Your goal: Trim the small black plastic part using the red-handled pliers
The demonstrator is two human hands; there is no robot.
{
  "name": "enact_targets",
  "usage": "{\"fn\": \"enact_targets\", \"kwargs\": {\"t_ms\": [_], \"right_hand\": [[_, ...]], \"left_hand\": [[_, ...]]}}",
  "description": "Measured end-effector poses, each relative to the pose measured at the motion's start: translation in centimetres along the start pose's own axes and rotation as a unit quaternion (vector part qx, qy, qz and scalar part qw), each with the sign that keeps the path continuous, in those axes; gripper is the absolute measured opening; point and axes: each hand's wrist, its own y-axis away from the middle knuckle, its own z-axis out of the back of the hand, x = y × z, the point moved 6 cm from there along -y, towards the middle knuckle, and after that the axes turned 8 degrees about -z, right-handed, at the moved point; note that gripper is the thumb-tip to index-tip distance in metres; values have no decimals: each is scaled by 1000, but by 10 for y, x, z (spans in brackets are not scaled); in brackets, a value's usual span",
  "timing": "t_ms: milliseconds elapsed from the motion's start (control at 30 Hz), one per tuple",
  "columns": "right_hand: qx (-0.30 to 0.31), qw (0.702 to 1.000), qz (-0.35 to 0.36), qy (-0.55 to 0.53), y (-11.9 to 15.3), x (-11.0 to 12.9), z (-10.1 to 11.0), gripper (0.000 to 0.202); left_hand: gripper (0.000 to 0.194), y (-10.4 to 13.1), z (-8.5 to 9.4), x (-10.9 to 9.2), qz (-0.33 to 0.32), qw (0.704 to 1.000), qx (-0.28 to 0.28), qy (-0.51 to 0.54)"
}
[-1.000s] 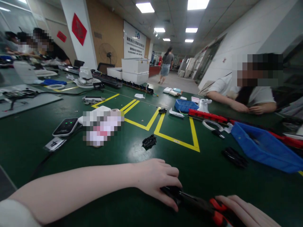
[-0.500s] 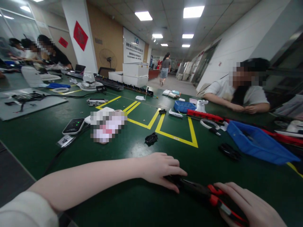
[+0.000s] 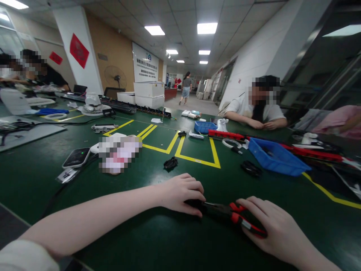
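Note:
My left hand (image 3: 182, 194) is closed round a small black part (image 3: 195, 203) low over the green table, most of it hidden by the fingers. Red-and-black pliers (image 3: 235, 217) lie in my right hand (image 3: 275, 226), whose fingers are wrapped round the handles. The plier tips point left and reach the black part or stop very close to it; contact is hard to tell. One black bundle (image 3: 170, 163) rests on the table beyond my left hand, and another (image 3: 251, 168) lies beyond my right hand.
A blue bin (image 3: 278, 160) stands at the right, with a smaller blue tray (image 3: 205, 126) farther back. Yellow tape (image 3: 197, 160) marks the green table (image 3: 135, 233). A phone (image 3: 120, 154) and a device (image 3: 76, 157) lie left. A person (image 3: 255, 105) sits across the table.
The view has turned right, so the scene has shifted left. The plier handles and my right hand appear nearer my left hand. The far walking person has moved on.

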Motion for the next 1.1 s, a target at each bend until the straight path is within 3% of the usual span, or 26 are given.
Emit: {"fn": "enact_targets", "kwargs": {"t_ms": [233, 533, 800, 1100], "right_hand": [[-8, 1000, -12, -6, 3, -4, -2, 45], [11, 999, -34, -30, -1, -2, -1, 46], [7, 998, -38, -44, -10, 5, 7, 42], [38, 995, -64, -73, -9, 2, 2, 42]], "left_hand": [[38, 1, -6, 4, 30, 999, -1, 42], [31, 5, -6, 17, 129, 966, -18, 224], [30, 5, -10, 22, 133, 948, -31, 289], [29, 5, -8, 22, 171, 924, -10, 342]]}}
